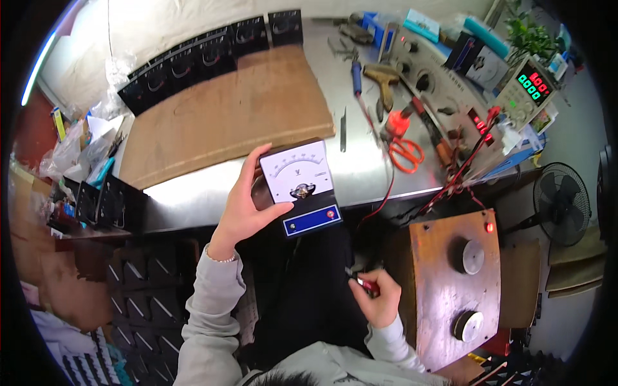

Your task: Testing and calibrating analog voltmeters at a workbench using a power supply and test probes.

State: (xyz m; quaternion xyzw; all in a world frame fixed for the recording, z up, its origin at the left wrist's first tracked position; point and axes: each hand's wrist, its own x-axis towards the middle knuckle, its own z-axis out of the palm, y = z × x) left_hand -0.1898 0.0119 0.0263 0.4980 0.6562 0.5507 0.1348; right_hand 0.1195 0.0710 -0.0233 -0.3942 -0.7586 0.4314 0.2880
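Observation:
In my left hand [242, 215] is an analog panel meter [301, 168], raised at the near edge of the workbench with its face toward me. It has a white dial with a curved scale, an exposed mechanism below the dial and a blue strip with two terminals at the bottom. My thumb presses on its front while the fingers wrap behind its left side. Lower down, over my lap, my right hand [381, 301] is closed on a small red-handled tool [369, 287] with a dark end pointing left. Its exact kind is hidden by the fingers.
A brown board [238, 106] lies on the metal bench, a row of black meters [199, 58] behind it. To the right are orange scissors [406, 154], a red bottle [398, 122] and a lit power supply [526, 90]. A wooden box [444, 289] with metal discs stands right; a fan [559, 202] beyond.

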